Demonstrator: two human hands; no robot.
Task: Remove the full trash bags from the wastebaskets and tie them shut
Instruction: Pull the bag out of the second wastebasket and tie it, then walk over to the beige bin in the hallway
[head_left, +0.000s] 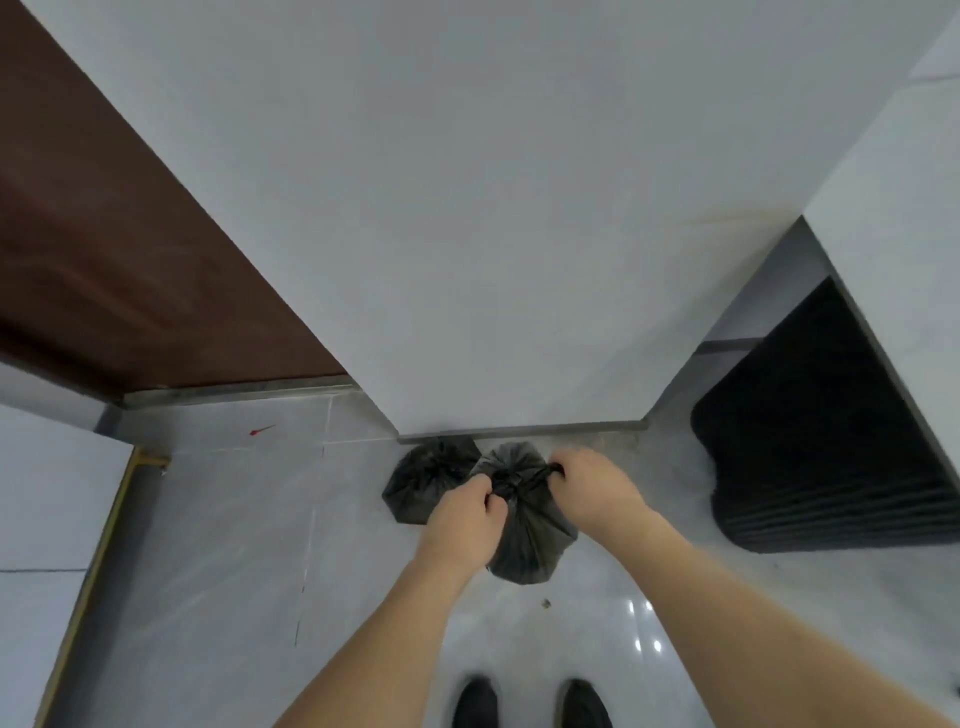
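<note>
Glossy grey tiled floor (218, 545) carries two black plastic trash bags: one knotted bag (524, 540) under the fingers, a second bag (421, 483) touching it leftward; black ribbed mat (831, 441) well right.

Even, soft light; glare on glossy floor (641, 623); wide-angle edge distortion.

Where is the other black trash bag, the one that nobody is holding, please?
In the head view, the second trash bag sits on the floor against the wall's base, just left of the bag being tied and beyond the left hand.

An indoor hallway was indicated by glossy grey floor tiles (218, 561), plain white walls (493, 208), a reddish-brown wooden door (119, 249) and a black ribbed doormat (826, 441).
</note>
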